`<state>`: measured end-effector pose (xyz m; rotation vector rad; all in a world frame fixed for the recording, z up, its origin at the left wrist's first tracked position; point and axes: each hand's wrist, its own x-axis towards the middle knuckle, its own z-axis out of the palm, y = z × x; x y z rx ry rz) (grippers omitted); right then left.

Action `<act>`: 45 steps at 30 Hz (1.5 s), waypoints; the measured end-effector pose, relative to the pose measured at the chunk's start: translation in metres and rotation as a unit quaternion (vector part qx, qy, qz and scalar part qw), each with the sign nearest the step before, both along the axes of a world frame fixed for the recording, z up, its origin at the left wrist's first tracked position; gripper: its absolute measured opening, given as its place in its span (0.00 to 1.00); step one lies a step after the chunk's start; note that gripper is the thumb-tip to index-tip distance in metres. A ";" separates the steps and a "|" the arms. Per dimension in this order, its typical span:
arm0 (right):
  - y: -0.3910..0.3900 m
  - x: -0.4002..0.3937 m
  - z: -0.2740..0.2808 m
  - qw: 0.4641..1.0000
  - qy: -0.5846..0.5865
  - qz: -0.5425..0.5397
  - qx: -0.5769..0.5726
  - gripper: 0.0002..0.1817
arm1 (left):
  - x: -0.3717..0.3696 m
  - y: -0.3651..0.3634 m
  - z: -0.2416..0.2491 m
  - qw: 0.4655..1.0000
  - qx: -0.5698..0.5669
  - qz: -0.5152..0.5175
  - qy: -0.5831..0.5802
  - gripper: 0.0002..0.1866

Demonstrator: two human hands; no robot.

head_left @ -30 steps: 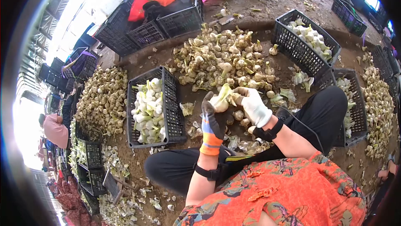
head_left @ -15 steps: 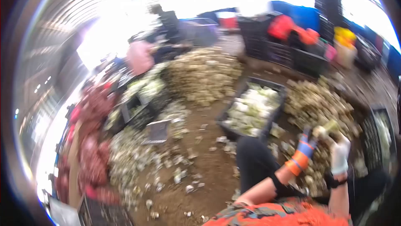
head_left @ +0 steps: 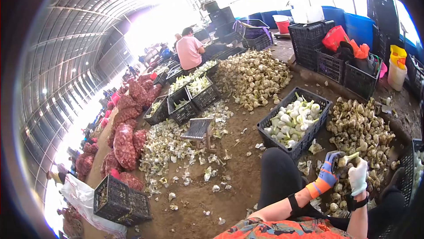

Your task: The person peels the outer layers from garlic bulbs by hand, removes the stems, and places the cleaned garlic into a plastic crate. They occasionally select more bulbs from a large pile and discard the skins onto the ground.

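Both of my hands meet low at the right over my lap. My left hand (head_left: 327, 173), in a blue, grey and orange glove, and my right hand (head_left: 357, 176), in a white glove, grip one garlic bulb (head_left: 346, 160) with a pale green stalk between them. Just beyond them lies a heap of unpeeled garlic (head_left: 360, 128). A black crate (head_left: 319, 119) holding peeled white bulbs stands to the left of that heap, near my black-trousered knee (head_left: 278, 168).
A bigger garlic heap (head_left: 251, 75) lies further back. Peel scraps (head_left: 176, 150) litter the dirt floor around a small stool (head_left: 196, 129). Red mesh sacks (head_left: 128, 133) and black crates (head_left: 117, 201) line the left. A person in pink (head_left: 189, 50) sits far back. Stacked crates (head_left: 327, 49) and a yellow-lidded bucket (head_left: 396, 71) stand right.
The camera has swung up and to the left, from looking down at my lap to taking in the long shed. My hands still hold a garlic bulb together.
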<state>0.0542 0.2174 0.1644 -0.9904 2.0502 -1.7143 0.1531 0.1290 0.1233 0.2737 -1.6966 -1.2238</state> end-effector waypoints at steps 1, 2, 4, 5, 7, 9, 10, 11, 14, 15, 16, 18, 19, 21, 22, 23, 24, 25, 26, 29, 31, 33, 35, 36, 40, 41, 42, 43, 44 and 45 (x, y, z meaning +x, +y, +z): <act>0.003 0.000 0.002 1.000 0.001 0.000 0.002 0.08 | -0.003 0.001 -0.002 1.000 -0.015 0.002 -0.003 0.26; 0.005 -0.002 0.002 1.000 0.004 -0.001 0.004 0.08 | -0.006 0.003 -0.004 1.000 -0.014 -0.008 -0.007 0.25; 0.010 -0.005 0.000 1.000 0.019 -0.003 0.006 0.09 | -0.011 0.006 -0.006 0.999 -0.011 -0.027 -0.013 0.25; 0.012 -0.007 -0.002 1.000 0.026 -0.004 0.003 0.10 | -0.014 0.006 -0.012 0.995 0.059 -0.074 0.021 0.24; 0.014 -0.007 -0.009 1.000 0.011 -0.003 -0.025 0.10 | -0.021 0.003 -0.025 0.963 0.197 -0.162 0.089 0.22; 0.014 -0.010 -0.017 0.999 -0.011 0.005 -0.050 0.10 | -0.022 -0.003 -0.031 0.929 0.305 -0.204 0.054 0.22; 0.013 -0.010 -0.017 0.998 -0.023 0.011 -0.062 0.10 | -0.021 -0.005 -0.030 0.906 0.357 -0.223 0.036 0.21; 0.014 -0.010 -0.016 0.996 -0.053 0.024 -0.064 0.09 | -0.020 -0.007 -0.029 0.893 0.386 -0.231 0.031 0.21; 0.017 -0.002 0.003 0.982 -0.160 0.056 -0.082 0.07 | -0.013 -0.008 -0.020 0.876 0.410 -0.251 0.040 0.21; 0.016 0.000 0.004 0.972 -0.208 0.060 -0.093 0.07 | -0.013 -0.007 -0.022 0.891 0.385 -0.237 0.054 0.21; 0.015 0.001 0.005 0.959 -0.254 0.064 -0.104 0.06 | -0.015 -0.004 -0.026 0.904 0.359 -0.222 0.069 0.21; 0.013 0.001 0.001 0.971 -0.217 0.058 -0.085 0.04 | -0.017 -0.003 -0.032 0.933 0.295 -0.190 0.082 0.20; 0.013 0.002 -0.001 0.976 -0.199 0.055 -0.074 0.03 | -0.016 -0.004 -0.035 0.947 0.260 -0.173 0.079 0.20; 0.013 0.003 0.003 0.981 -0.175 0.055 -0.064 0.02 | -0.013 -0.004 -0.036 0.957 0.233 -0.159 0.066 0.20; 0.012 0.002 0.001 0.984 -0.155 0.050 -0.066 0.02 | -0.012 -0.004 -0.034 0.956 0.241 -0.158 0.056 0.19; 0.012 0.001 -0.003 0.988 -0.135 0.045 -0.068 0.03 | -0.010 -0.004 -0.034 0.954 0.249 -0.158 0.046 0.19; 0.010 0.000 -0.007 0.990 -0.115 0.040 -0.070 0.04 | -0.010 -0.005 -0.032 0.953 0.257 -0.157 0.036 0.19; 0.007 0.000 -0.015 0.995 -0.050 0.009 -0.081 0.04 | -0.010 -0.008 -0.038 0.931 0.304 -0.193 0.056 0.18; 0.002 0.000 -0.026 0.996 0.015 -0.023 -0.091 0.05 | -0.010 -0.012 -0.048 0.905 0.351 -0.230 0.076 0.18; 0.008 -0.002 -0.025 0.996 -0.036 0.004 -0.087 0.07 | -0.017 -0.004 -0.059 0.865 0.409 -0.260 0.129 0.18; 0.009 -0.003 -0.024 0.982 -0.161 0.036 -0.097 0.07 | -0.018 -0.004 -0.056 0.881 0.391 -0.223 0.145 0.19; 0.011 0.008 -0.007 0.975 -0.175 0.075 -0.114 0.07 | -0.014 -0.003 -0.044 0.900 0.360 -0.219 0.112 0.19; 0.011 0.014 -0.001 0.968 -0.194 0.083 -0.134 0.07 | -0.016 -0.001 -0.049 0.912 0.347 -0.197 0.093 0.19; 0.012 0.012 0.000 0.967 -0.206 0.083 -0.122 0.07 | -0.015 -0.001 -0.044 0.936 0.294 -0.180 0.074 0.18; 0.017 0.001 -0.003 0.972 -0.211 0.076 -0.066 0.08 | -0.014 0.004 -0.041 0.980 0.148 -0.128 0.030 0.18; 0.015 0.002 -0.004 0.972 -0.212 0.072 -0.070 0.08 | -0.015 0.005 -0.044 0.984 0.129 -0.119 0.026 0.19; 0.014 0.002 -0.004 0.972 -0.213 0.068 -0.073 0.08 | -0.016 0.006 -0.043 0.989 0.107 -0.099 0.011 0.20; 0.012 0.000 -0.012 0.969 -0.221 0.074 -0.078 0.09 | -0.016 0.006 -0.043 0.993 0.085 -0.079 -0.005 0.20; 0.011 -0.001 -0.016 0.974 -0.202 0.064 -0.075 0.10 | -0.015 0.008 -0.043 0.996 0.064 -0.060 -0.024 0.21; 0.010 -0.002 -0.019 0.979 -0.184 0.053 -0.071 0.11 | -0.016 0.009 -0.044 0.997 0.052 -0.047 -0.033 0.21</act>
